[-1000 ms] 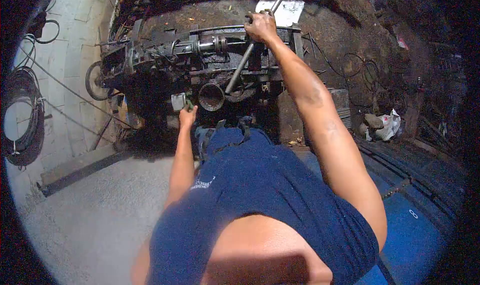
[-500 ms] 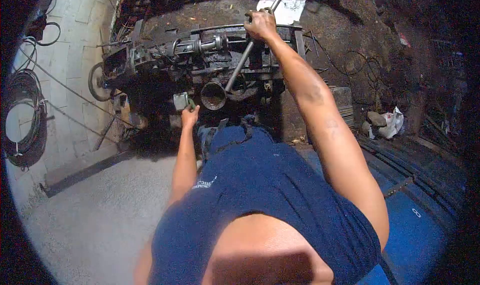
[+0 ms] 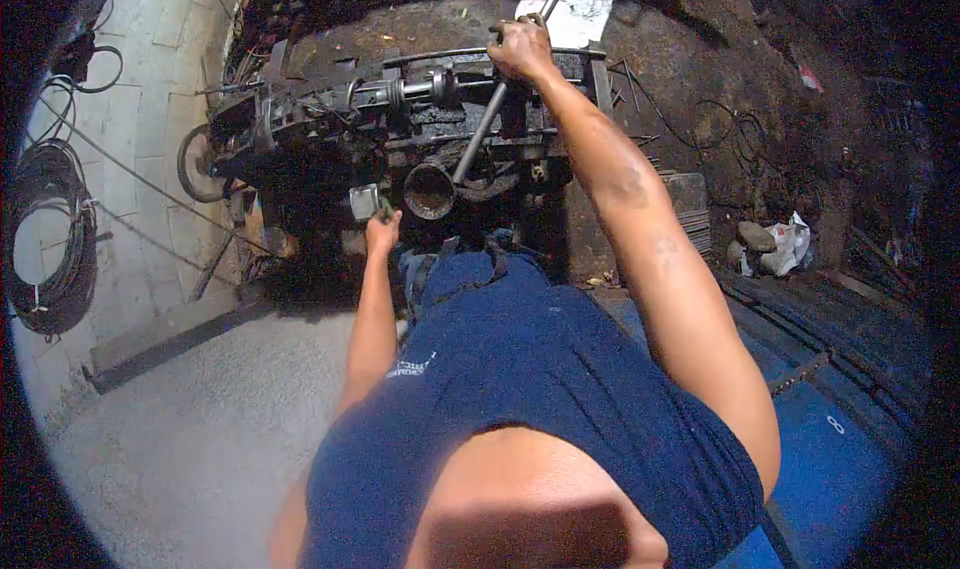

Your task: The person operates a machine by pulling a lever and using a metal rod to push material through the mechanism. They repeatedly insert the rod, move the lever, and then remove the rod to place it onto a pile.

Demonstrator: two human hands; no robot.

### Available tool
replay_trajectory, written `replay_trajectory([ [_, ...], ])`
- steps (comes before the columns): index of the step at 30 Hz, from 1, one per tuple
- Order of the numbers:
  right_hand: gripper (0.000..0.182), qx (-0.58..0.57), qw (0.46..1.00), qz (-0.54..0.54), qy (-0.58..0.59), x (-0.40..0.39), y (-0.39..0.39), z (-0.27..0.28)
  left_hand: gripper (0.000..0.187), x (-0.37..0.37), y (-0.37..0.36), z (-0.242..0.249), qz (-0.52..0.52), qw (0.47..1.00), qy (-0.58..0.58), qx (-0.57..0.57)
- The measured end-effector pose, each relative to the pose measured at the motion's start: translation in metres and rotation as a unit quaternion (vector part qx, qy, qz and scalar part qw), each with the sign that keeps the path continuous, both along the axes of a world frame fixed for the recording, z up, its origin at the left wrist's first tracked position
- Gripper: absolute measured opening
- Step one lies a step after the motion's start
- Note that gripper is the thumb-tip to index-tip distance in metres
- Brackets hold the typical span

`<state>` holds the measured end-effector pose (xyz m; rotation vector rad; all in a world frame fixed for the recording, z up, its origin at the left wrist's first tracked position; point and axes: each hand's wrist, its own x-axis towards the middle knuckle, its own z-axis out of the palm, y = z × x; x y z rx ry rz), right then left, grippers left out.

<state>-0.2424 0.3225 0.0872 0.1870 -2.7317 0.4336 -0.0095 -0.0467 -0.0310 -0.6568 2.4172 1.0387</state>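
Observation:
My right hand (image 3: 521,49) is closed round a long metal bar (image 3: 482,129) above the greasy machine. The bar slants from beyond the hand at the top down to beside a round, cup-shaped metal opening (image 3: 429,191). Left of that opening, my left hand (image 3: 384,221) has its fingers curled at the lower right edge of a pale square piece (image 3: 364,202). What lies inside those fingers is too small and dark to make out. Behind them runs a shiny shaft with collars (image 3: 398,91), part of the machine.
A handwheel (image 3: 197,163) stands at the machine's left end. Coiled black cable (image 3: 48,234) hangs by the tiled wall. A white sheet (image 3: 582,21) lies behind the bar. To the right are a stone (image 3: 756,236), a crumpled white bag (image 3: 789,246) and blue panels (image 3: 825,459).
The view has shifted very slightly. Both hands keep their places, and the bar stays at about the same slant.

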Motion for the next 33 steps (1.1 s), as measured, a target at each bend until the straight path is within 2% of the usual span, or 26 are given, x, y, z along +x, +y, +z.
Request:
replay_trajectory([
  [11, 0.038, 0.001, 1.0, 0.0, -0.012, 0.002, 0.002, 0.003, 0.053, 0.002, -0.003, -0.012, -0.005, 0.999, 0.015, -0.037],
  [14, 0.037, 0.01, 1.0, -0.002, -0.022, 0.001, 0.003, 0.003, 0.05, 0.0, -0.004, -0.006, -0.021, 1.0, -0.005, -0.003],
  [19, 0.035, 0.014, 1.0, 0.007, -0.016, 0.003, -0.001, 0.008, 0.048, 0.001, 0.001, 0.004, -0.028, 0.999, 0.011, -0.011],
  [23, 0.036, 0.023, 0.998, -0.011, -0.053, 0.007, -0.005, 0.014, 0.048, 0.001, 0.001, 0.011, -0.036, 0.999, 0.008, 0.004],
  [26, 0.038, 0.035, 0.996, -0.019, -0.074, 0.008, -0.004, 0.016, 0.05, 0.003, -0.004, -0.007, -0.027, 0.998, 0.051, 0.012],
  [31, 0.039, 0.046, 0.995, -0.023, -0.081, 0.012, -0.003, 0.024, 0.054, 0.003, -0.006, -0.008, -0.038, 0.999, 0.037, -0.003],
  [33, 0.041, 0.01, 0.99, -0.019, -0.141, 0.008, -0.001, 0.019, 0.055, 0.003, -0.005, -0.006, -0.048, 0.998, 0.041, 0.001],
])
